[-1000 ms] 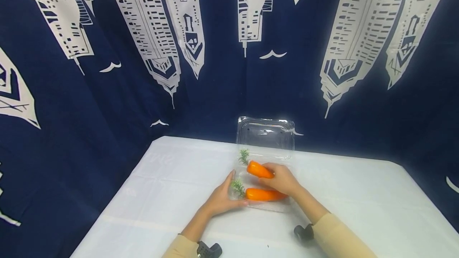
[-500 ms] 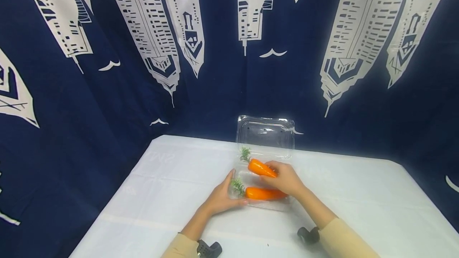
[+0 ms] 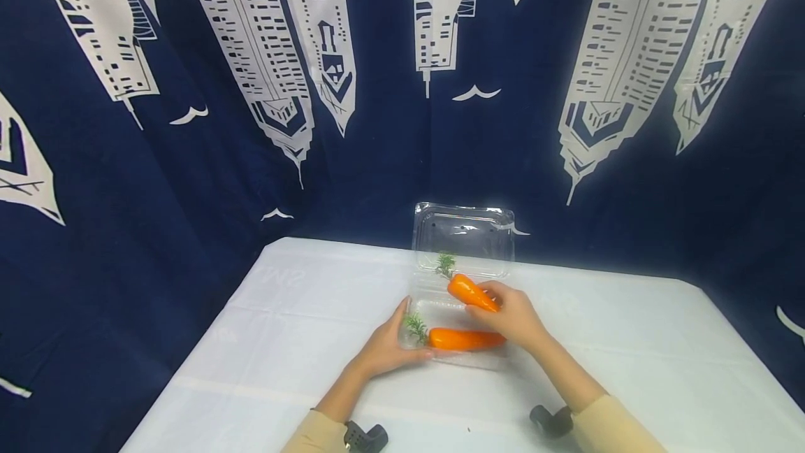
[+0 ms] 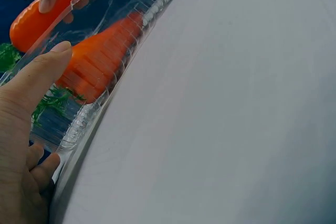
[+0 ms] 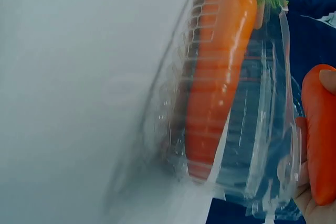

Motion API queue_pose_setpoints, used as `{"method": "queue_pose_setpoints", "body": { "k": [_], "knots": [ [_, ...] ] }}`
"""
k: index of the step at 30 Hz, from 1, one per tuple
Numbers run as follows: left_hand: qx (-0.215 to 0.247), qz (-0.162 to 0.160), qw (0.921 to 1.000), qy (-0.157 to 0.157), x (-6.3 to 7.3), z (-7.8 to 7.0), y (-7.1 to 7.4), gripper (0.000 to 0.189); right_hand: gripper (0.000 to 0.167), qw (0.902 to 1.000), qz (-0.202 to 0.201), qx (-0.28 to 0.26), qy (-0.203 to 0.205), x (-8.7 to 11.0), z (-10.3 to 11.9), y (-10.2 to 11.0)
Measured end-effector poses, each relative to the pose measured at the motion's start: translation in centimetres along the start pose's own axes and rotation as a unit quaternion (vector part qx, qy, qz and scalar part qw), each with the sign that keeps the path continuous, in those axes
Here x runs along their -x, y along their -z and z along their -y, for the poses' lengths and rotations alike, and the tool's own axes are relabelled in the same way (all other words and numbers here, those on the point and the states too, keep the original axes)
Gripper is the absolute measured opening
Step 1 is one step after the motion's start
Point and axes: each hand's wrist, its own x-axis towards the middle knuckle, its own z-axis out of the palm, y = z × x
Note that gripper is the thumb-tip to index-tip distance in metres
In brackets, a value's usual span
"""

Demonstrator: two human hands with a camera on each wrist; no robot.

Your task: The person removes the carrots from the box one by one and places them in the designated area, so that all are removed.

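A clear plastic clamshell container (image 3: 468, 362) sits on the table with its lid (image 3: 465, 236) raised at the back. One orange carrot (image 3: 465, 340) with green leaves lies inside along the front; in the right wrist view this carrot (image 5: 220, 77) shows through the ribbed wall. My left hand (image 3: 391, 348) grips the container's left end, its thumb along the front wall in the left wrist view. Above the back of the tray, my right hand (image 3: 512, 313) pinches a second carrot (image 3: 468, 289) by its narrow end, leafy top pointing to the back left.
A white cloth covers the table (image 3: 302, 327). Behind it hangs a dark blue curtain (image 3: 390, 159) printed with white buildings, close to the raised lid. A dark wrist device (image 3: 366, 437) is strapped on each arm.
My right hand has lifted its carrot up and to the right, away from the carrot in the tray, and tilted it more. My left hand has stayed at the container.
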Motion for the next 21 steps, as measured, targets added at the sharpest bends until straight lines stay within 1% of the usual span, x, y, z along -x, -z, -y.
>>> {"method": "queue_pose_setpoints", "body": {
  "k": [7,13,21],
  "knots": [
    [0.004,-0.003,1.0000,0.001,0.2,0.1,-0.1,0.118,0.050,0.9995,-0.022,0.012,-0.019,0.6,-0.8,0.8],
    [0.011,-0.004,0.9999,-0.003,0.3,0.1,-0.2,0.118,0.050,0.9972,-0.043,-0.001,-0.060,1.7,-1.1,1.5],
    [-0.002,-0.001,1.0000,-0.007,0.1,-0.1,0.1,0.118,0.059,0.9927,-0.065,-0.007,-0.102,2.8,-1.9,2.3]
  ]
}}
